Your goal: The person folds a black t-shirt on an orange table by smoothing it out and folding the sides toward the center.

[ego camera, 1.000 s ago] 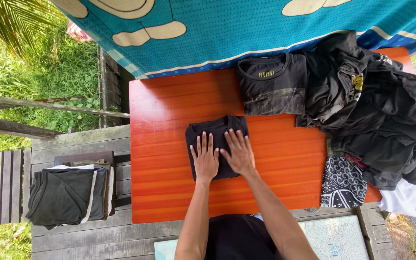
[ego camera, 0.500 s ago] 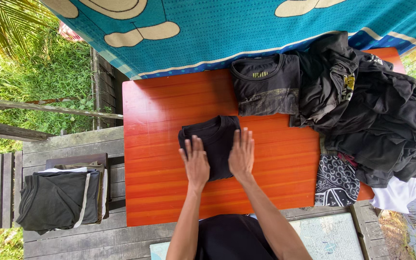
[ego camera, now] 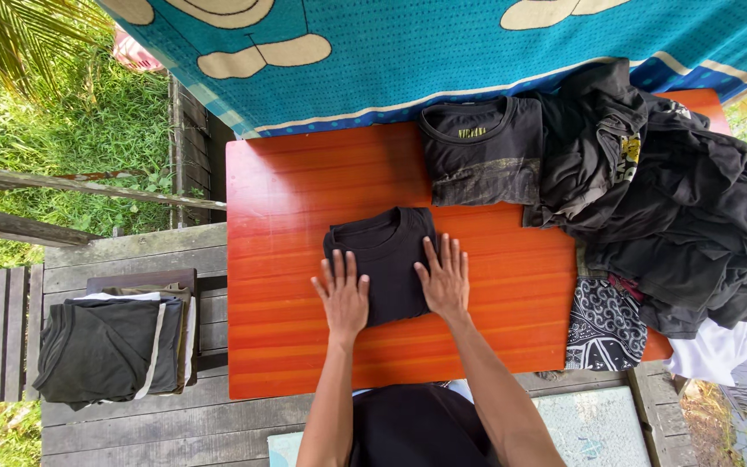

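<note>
A folded black shirt [ego camera: 386, 255] lies in the middle of the orange-red wooden table [ego camera: 287, 199]. My left hand [ego camera: 341, 294] rests flat at the shirt's left edge, fingers spread, half on the table. My right hand [ego camera: 445, 277] lies flat at the shirt's right edge, fingers apart. Neither hand grips anything. Both forearms reach in from the bottom of the view.
A second folded black shirt [ego camera: 482, 151] lies at the table's far side. A heap of dark clothes [ego camera: 685, 207] and a patterned black-and-white cloth [ego camera: 603, 324] cover the right end. A stack of folded garments [ego camera: 114, 346] sits on a stool at left. A blue blanket [ego camera: 443, 52] hangs behind.
My hands have slid apart from the middle of the folded shirt to its left and right edges. The view shifted slightly.
</note>
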